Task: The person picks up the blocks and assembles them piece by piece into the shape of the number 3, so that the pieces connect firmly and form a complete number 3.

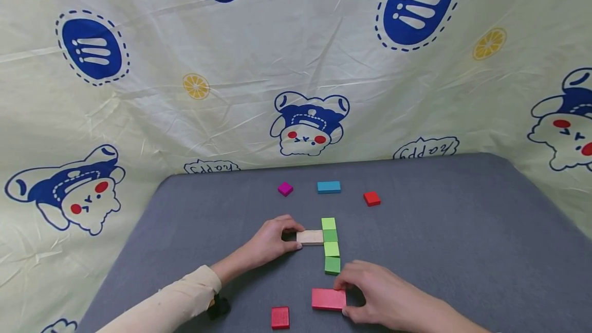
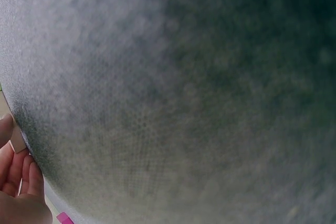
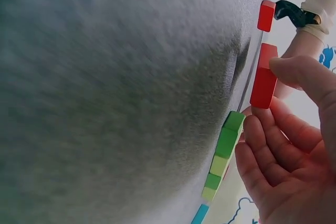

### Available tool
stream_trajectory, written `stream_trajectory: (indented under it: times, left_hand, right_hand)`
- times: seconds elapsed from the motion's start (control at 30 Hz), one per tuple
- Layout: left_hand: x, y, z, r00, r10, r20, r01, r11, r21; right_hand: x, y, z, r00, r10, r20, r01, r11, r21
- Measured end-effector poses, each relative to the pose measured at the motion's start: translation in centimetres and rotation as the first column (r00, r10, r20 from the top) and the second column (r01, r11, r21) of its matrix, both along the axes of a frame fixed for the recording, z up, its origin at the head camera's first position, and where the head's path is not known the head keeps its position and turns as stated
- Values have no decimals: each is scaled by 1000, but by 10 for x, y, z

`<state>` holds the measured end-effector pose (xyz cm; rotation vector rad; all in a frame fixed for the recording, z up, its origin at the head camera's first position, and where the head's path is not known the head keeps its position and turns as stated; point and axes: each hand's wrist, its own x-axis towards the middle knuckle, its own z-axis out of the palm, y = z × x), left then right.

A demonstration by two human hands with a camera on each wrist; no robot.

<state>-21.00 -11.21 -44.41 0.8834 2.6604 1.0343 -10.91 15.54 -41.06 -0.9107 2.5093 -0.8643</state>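
Observation:
My left hand (image 1: 273,243) pinches the left end of a plain wooden block (image 1: 310,238) between thumb and fingers. The block's right end meets a column of light and darker green blocks (image 1: 331,249) laid end to end on the grey table. Nearer me, my right hand (image 1: 370,292) grips the right end of a red rectangular block (image 1: 327,299), thumb on the near side and fingers on the far side. In the right wrist view, thumb and fingertips hold that red block (image 3: 264,77) just off the end of the green column (image 3: 227,140).
A small red block (image 1: 279,317) lies near the front, left of the held red one. Farther back on the table (image 1: 439,230) are a magenta block (image 1: 285,188), a blue block (image 1: 329,187) and another red block (image 1: 372,199). A printed cloth (image 1: 231,122) hangs behind the table.

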Motion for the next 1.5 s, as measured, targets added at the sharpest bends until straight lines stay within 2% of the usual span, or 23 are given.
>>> stream_trajectory:
  times: [0.17, 0.37, 0.93, 1.07, 1.3, 1.5]
  left_hand:
    - [-1, 0, 0, 1000, -4, -16, 4, 1000, 3]
    - [-1, 0, -1, 1000, -17, -23, 17, 1000, 7]
    - [0, -1, -2, 1000, -21, -14, 21, 1000, 16]
    - [-1, -1, -1, 1000, -19, -14, 19, 1000, 16]
    - [1, -1, 0, 1000, -15, -15, 15, 1000, 8]
    - [0, -1, -1, 1000, -15, -18, 15, 1000, 7]
  right_hand:
    - [-7, -7, 1, 999, 22, -29, -22, 1000, 14]
    - [-11, -13, -2, 994, 32, -100, -31, 999, 8]
    - [-11, -22, -7, 979, 71, -192, -58, 996, 71]
    - [-11, -21, -8, 978, 73, -197, -56, 994, 92]
    - [-10, -16, -9, 987, 15, -159, -14, 1000, 8]
    - [-11, -15, -10, 988, -1, -154, 3, 1000, 13]
